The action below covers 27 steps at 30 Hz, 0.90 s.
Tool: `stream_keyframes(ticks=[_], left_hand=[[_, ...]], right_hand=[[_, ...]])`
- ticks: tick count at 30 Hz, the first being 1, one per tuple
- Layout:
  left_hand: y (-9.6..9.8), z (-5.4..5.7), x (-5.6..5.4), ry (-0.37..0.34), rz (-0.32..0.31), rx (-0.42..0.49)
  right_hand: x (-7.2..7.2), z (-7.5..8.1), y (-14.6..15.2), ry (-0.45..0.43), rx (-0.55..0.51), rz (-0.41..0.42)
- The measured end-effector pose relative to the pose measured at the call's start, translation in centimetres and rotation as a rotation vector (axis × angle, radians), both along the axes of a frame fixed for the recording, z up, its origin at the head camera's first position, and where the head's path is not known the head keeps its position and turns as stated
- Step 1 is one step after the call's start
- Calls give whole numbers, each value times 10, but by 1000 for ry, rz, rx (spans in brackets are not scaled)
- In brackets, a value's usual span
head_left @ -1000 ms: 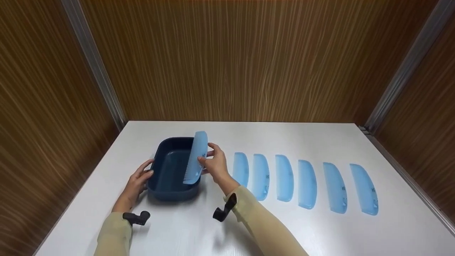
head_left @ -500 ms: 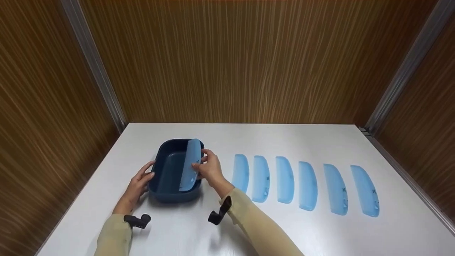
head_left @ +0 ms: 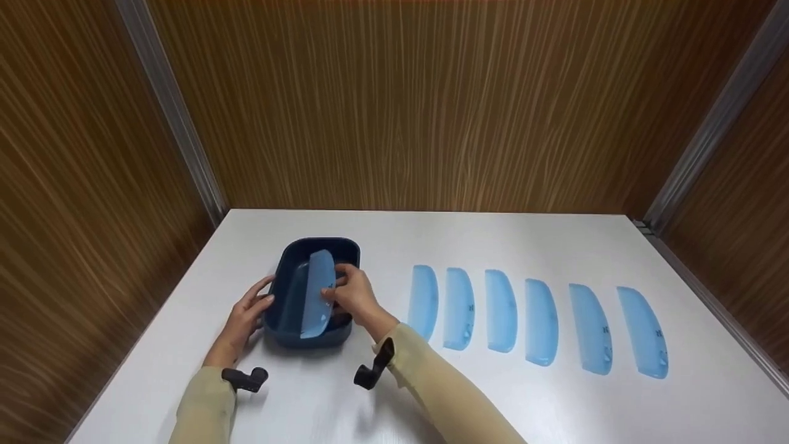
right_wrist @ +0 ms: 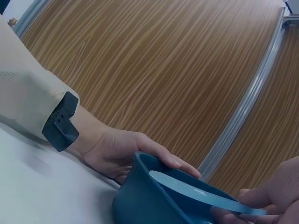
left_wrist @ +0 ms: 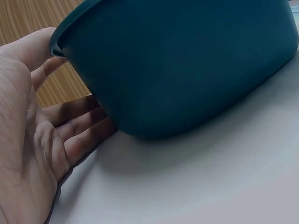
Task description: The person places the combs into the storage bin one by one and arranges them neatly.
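A light blue comb [head_left: 318, 295] is held in my right hand [head_left: 354, 295], thumb on its near face and fingers behind it. It lies tilted inside the opening of a dark blue rectangular bin [head_left: 355, 253], teeth edge toward the left. In the right wrist view the comb [right_wrist: 196, 192] shows as a thin curved strip just within the rim. My left hand [head_left: 245, 317] touches the bin's left side from outside. The left wrist view has its fairly straight fingers [left_wrist: 86, 135] against the bin's outer wall [left_wrist: 177, 70].
Several matching combs lie in a row on the white table [head_left: 493, 401], from a comb [head_left: 424, 299] near my right forearm to a comb [head_left: 642, 333] far right. A wood-grain panel [head_left: 394, 111] stands behind, with more panels at both sides.
My right hand has carried the comb left and down, from over the bin's right rim into its opening. The left hand stays at the bin's side.
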<state>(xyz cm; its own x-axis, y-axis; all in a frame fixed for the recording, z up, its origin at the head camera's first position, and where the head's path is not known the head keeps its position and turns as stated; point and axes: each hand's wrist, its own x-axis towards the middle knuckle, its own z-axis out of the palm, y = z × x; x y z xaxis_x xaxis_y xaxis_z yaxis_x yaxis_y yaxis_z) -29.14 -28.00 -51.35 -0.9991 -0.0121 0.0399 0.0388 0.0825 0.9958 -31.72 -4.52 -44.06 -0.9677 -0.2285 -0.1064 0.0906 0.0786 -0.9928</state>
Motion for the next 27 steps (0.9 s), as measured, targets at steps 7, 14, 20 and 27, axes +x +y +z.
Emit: stream_keyframes(ticks=[7,14,20,27], left_hand=[[-1,-1,1,13,-6,22],[-1,-2,2,20,-2,17],[1,-4,1,1,9,36],[1,-2,0,13,12,51]], right_hand=[[-2,0,-10,-14,25,-9],[-8,-4,-19,28,104,-41],[-12,-9,-23,24,117,-31],[-13,-12,-33,5,109,-20]])
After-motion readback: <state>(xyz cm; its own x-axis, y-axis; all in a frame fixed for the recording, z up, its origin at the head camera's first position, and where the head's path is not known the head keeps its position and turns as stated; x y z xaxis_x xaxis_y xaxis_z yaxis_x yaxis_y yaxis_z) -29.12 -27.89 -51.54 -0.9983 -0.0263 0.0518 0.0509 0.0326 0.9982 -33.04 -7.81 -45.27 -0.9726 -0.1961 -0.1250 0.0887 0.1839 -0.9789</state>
